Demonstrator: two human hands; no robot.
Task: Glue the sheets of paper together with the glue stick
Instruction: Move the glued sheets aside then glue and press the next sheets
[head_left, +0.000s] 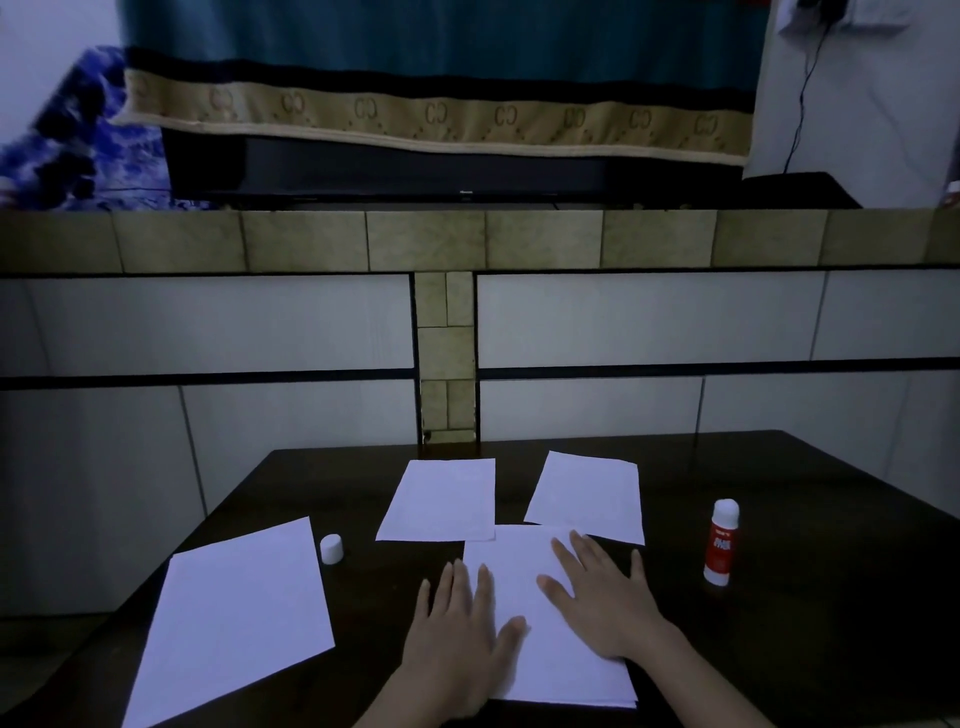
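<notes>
Left hand (460, 631): nearest the camera, flat and open, fingers (457, 584) spread, gripping nothing; palm on the near left edge of the pressed stack, part of it over the dark table (810, 644).
Loose sheet, far left (236, 618): lies alone and skewed, well apart from the hands.
Cap (331, 548): white, standing just beside that sheet's far corner, off the glue stick.
Far sheets: one (439, 501) just beyond the stack, its near corner touching or overlapping it; another (587, 493) to its right, tilted.
Pressed stack (550, 660): more than one layer shows at the near edge; both palms bear down on it.
Right hand (605, 597): open and flat on the stack, fingers splayed, holding nothing.
Glue stick (721, 543): upright, uncapped, near the right hand but not touching.
Risk: uneven pressing could wrinkle or slide the layers askew; a sweeping right wrist could topple the stick; left uncapped, the glue may dry.
</notes>
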